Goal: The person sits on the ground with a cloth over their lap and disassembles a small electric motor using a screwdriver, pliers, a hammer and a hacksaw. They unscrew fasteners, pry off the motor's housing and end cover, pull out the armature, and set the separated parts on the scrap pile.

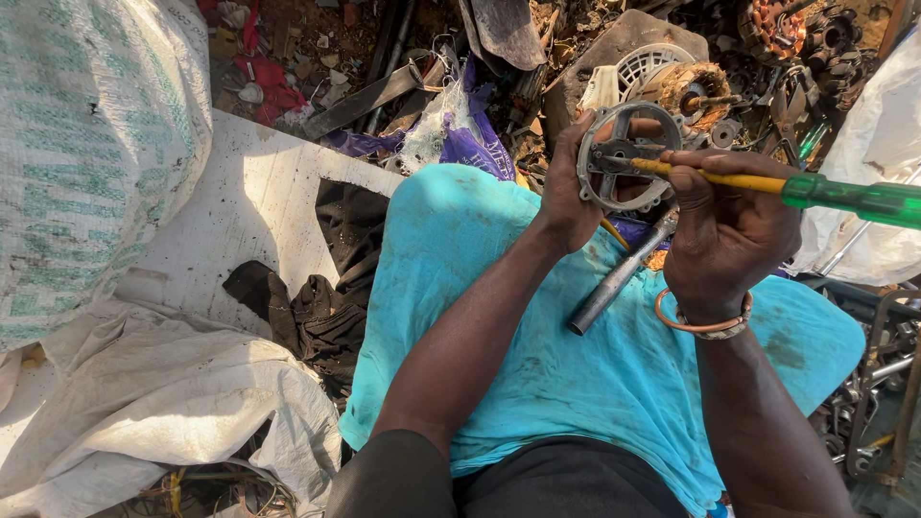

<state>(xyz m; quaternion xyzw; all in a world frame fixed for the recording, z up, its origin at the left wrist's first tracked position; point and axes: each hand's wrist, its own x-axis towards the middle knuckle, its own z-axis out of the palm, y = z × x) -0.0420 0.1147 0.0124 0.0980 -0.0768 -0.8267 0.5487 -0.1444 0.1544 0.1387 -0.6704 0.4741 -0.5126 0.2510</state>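
My left hand (566,187) grips a round grey metal motor housing (625,158) with open spokes, held up over my lap. My right hand (724,230) holds a screwdriver (815,190) with a yellow shaft and a green translucent handle, its tip set against the middle of the housing. A grey metal rod (619,278) lies slanted on the turquoise cloth (595,374) over my legs, just below both hands. A copper bangle (705,321) circles my right wrist.
A large woven white sack (91,144) stands at the left, with a white board (249,206) and dark rags (317,307) beside it. Scrap metal, a copper-wound motor part (696,91), a white fan grille (652,62) and purple plastic (475,134) are heaped ahead. Metal frames crowd the right edge.
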